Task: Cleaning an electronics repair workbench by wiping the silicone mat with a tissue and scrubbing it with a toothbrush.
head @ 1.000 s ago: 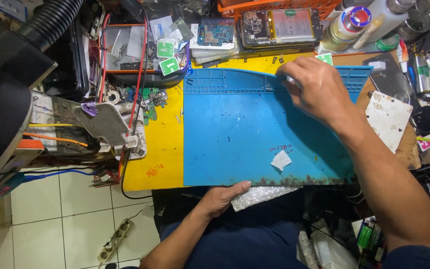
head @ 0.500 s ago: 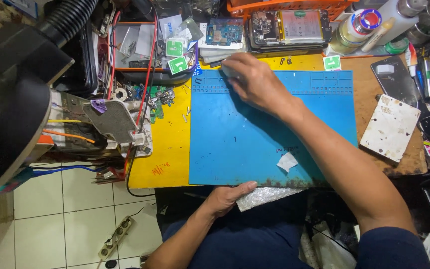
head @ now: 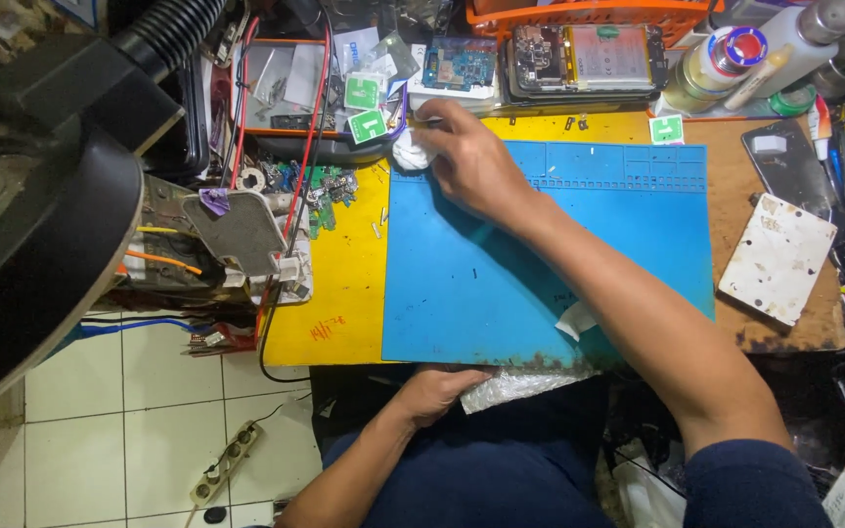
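Note:
My right hand (head: 469,156) presses a crumpled white tissue (head: 409,153) against the far left corner of the blue work mat (head: 501,284). The fingers are closed on the tissue. My left hand (head: 437,389) rests at the near edge of the desk, under the mat's front edge, with its fingers on a clear bubble-wrap bag (head: 530,383). A small white paper scrap (head: 575,320) lies on the mat near its front edge, beside my right forearm.
A yellow mat (head: 339,293) lies left of the blue one. Opened phones (head: 579,49) and a circuit board (head: 457,64) lie at the back. Bottles (head: 726,59) stand at the back right. A stained white tile (head: 777,258) sits right. A black lamp (head: 31,205) hangs at left.
My right hand has slid with the tissue leftward along the mat's far edge, from its right end to the left corner. My left hand has stayed on the bag.

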